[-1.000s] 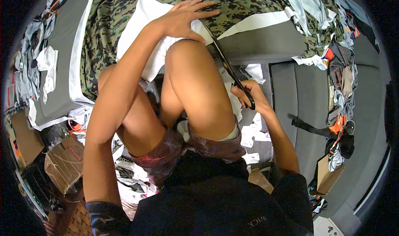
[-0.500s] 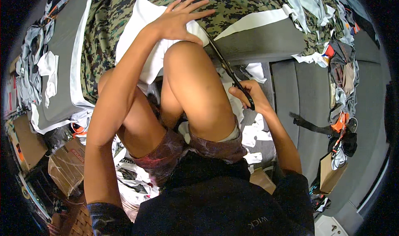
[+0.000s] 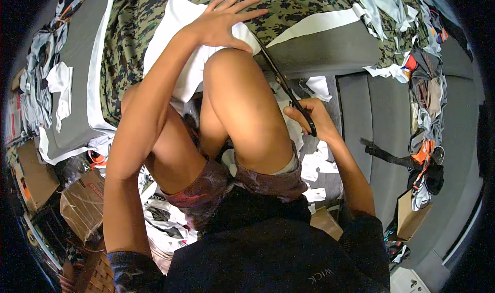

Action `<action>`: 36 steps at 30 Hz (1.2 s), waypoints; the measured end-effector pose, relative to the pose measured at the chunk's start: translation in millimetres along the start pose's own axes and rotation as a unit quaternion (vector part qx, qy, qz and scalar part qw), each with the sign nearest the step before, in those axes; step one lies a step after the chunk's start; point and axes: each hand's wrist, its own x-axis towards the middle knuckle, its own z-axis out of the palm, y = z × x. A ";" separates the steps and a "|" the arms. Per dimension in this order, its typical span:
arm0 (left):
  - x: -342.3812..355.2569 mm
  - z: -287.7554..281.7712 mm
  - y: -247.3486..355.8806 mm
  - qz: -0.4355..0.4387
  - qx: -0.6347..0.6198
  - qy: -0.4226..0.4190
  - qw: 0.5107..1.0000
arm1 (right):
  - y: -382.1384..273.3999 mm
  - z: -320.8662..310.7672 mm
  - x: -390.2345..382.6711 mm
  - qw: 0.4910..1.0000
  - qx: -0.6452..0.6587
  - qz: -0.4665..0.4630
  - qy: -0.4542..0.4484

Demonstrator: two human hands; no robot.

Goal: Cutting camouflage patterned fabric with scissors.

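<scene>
Grey padded seating (image 3: 322, 55) is spread w/ cloth & offcuts on nearly every side. Nearest, a dark top (image 3: 268, 246) is seen, then two bare knees (image 3: 242, 86), brought up close to the seat edge. Beside the R knee, black scissors (image 3: 281, 81) are held by the R hand (image 3: 312, 117), fingers curled round the handles; whether the blades are parted can't be told. White fabric (image 3: 178, 22) is laid over camo fabric (image 3: 131, 35) on the seat, its lower end hung over the edge btwn the knees. It's pressed by the L hand (image 3: 219, 29), palm down, fingers spread, thumb close to the blades.

Risks, as judged: thumb or R knee could be nicked if the scissors were swung or shut carelessly, b/c both are v. near. White fabric could be dragged or creased if the palm were lifted, & the camo layer underneath could be caught too. R arm room is probably limited by the knee.

Farther off, white scraps (image 3: 314, 166) are strewn on the floor, R side. A white strip (image 3: 314, 27) is draped along the seat edge. Beyond, a black strap (image 3: 389, 158), mixed scraps (image 3: 427, 97) & a cardboard box (image 3: 82, 202), far L, are seen.
</scene>
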 end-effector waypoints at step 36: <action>-5.8 -6.1 -18.1 -0.042 -0.040 -0.023 0.998 | -9.5 -12.9 28.4 0.999 -0.021 0.012 -0.049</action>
